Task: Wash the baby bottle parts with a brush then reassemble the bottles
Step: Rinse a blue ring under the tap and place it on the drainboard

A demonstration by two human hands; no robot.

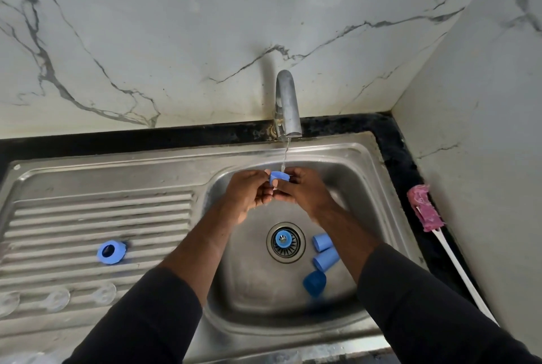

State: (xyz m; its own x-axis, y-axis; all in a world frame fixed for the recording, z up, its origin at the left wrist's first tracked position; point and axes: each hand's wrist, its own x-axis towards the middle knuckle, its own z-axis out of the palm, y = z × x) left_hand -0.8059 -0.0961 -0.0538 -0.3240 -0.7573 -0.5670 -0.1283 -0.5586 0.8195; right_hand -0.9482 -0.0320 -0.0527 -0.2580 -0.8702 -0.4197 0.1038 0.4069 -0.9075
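Blue collar ring [280,176] rinsed under the tap [286,105], above the sink [337,152].
It was pinched at its rim by the left-hand grip [249,193] and the right-hand grip [305,193], both closed on it, directly in the thin stream. The ring was judged to be light, stiff plastic, slick when wet. A hold across opposite rim edges was judged safer than one on the smooth outer wall, a drop toward the drain [293,253] being the risk. A second ring [111,252] was noted on the drainboard [88,211], a blue piece [283,239] seated in the drain, and three blue caps [322,242] lying in the basin. Clear teats [55,299], judged soft, stood at the drainboard's near edge. The pink brush [425,208] lay untouched on the counter [410,164], to the right.
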